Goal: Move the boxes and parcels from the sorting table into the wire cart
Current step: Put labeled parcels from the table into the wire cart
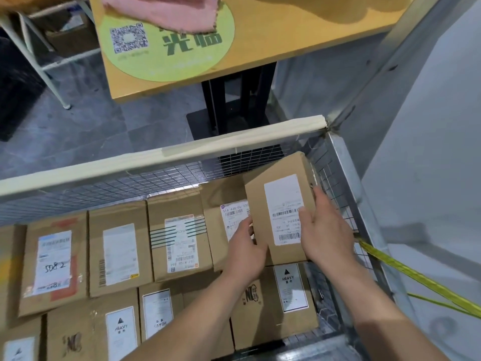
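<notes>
Box [281, 204], barcode label, gripped by both hands [246, 250] [325, 230]; neighbours marked "HEAVY".

1. Two hands were seen: a left hand [244, 252] and a right hand [324, 231].
2. One box [281, 204] was held, at 3 o'clock.
3. About ten packed boxes [179, 243] were counted in one wire cart [346, 178].
4. One table [273, 45] was noted at 12 o'clock.
</notes>
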